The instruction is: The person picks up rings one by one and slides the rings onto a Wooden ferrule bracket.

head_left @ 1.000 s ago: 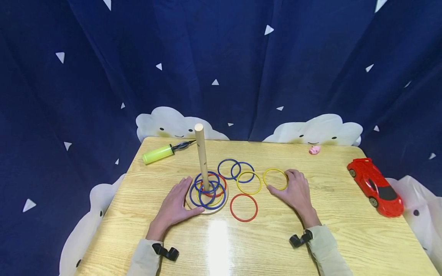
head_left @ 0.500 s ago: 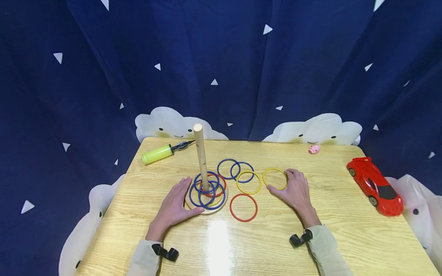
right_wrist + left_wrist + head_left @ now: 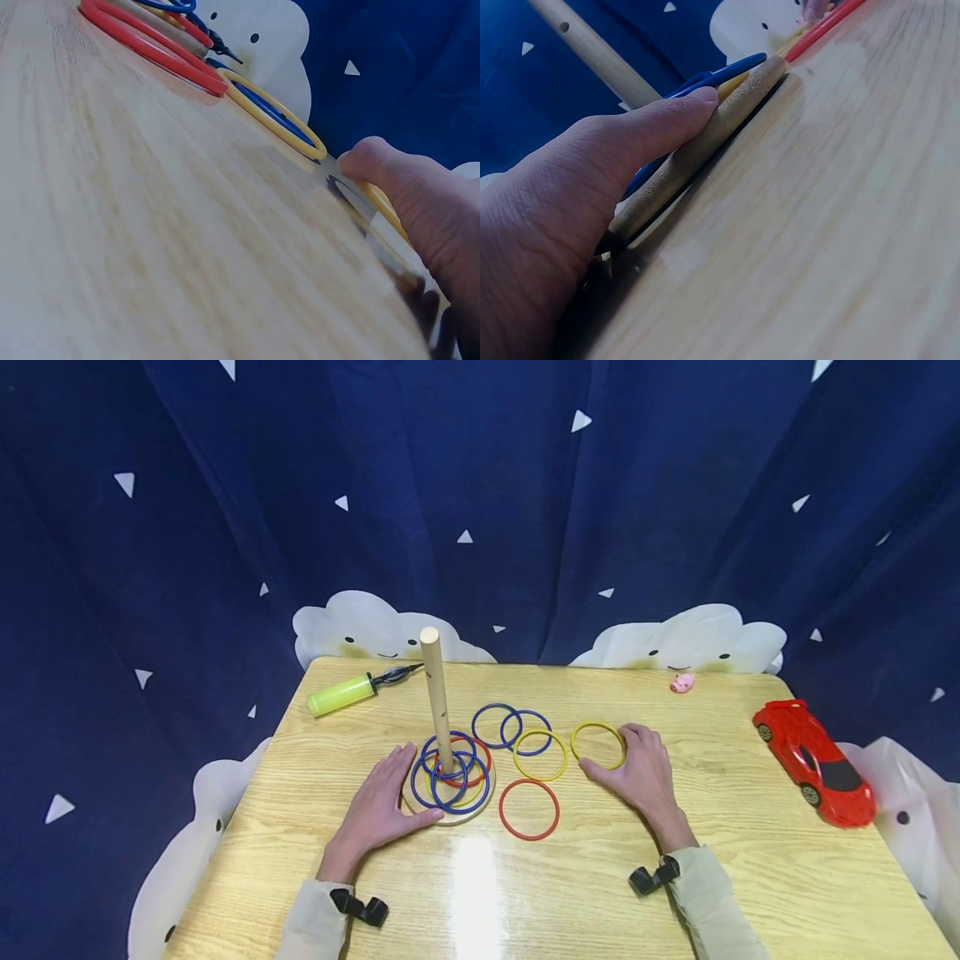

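Observation:
A wooden peg stands on a round wooden base that carries several blue, red and yellow rings. My left hand rests flat on the table with straight fingers. Its thumb lies along the base rim. My right hand holds a yellow ring on the table, thumb at its near edge and fingers curled over its right side. The right wrist view shows the thumb pressing on that ring. Between the hands lie another yellow ring, a red ring and two blue rings.
A green hand pump lies at the table's back left. A small pink toy sits at the back right. A red toy car stands near the right edge. A dark blue curtain closes off the back and sides.

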Action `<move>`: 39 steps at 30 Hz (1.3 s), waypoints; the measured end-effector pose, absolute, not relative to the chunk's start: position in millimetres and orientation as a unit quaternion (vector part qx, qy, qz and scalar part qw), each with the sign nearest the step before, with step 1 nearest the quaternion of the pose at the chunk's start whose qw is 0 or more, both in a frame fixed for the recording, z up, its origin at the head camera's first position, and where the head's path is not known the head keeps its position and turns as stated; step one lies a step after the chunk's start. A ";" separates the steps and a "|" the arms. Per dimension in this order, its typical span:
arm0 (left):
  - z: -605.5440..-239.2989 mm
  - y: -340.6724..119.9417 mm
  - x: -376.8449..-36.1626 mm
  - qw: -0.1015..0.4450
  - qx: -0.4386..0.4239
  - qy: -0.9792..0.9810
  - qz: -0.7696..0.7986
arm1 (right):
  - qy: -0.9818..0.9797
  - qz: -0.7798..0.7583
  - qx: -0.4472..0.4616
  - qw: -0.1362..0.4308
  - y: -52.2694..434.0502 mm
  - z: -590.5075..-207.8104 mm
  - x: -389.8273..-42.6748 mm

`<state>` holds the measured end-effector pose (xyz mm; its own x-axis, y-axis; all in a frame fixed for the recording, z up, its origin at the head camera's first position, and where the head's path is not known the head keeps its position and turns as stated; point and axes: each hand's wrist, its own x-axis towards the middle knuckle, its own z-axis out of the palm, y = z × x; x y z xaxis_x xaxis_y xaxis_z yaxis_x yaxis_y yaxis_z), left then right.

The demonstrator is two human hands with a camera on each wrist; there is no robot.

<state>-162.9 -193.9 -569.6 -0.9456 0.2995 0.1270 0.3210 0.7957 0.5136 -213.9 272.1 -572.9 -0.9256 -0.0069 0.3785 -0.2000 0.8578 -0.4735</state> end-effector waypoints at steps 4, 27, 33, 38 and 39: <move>-569.2 -193.9 -163.1 0.022 -0.165 -0.947 -0.275 | -0.943 0.270 0.058 0.189 269.3 -566.2 -214.1; -569.2 -194.6 -163.2 0.032 -0.166 -0.947 -0.273 | -0.877 0.298 0.213 0.312 190.1 -403.8 -223.2; -570.4 -194.9 -164.6 0.035 -0.168 -0.948 -0.269 | -0.846 0.307 0.270 0.342 164.0 -351.2 -221.1; -571.5 -195.1 -164.9 0.038 -0.173 -0.947 -0.267 | -0.824 0.311 0.312 0.358 143.9 -319.0 -217.2; -571.5 -195.1 -164.7 0.038 -0.173 -0.947 -0.267 | -0.820 0.313 0.318 0.359 140.0 -314.1 -216.4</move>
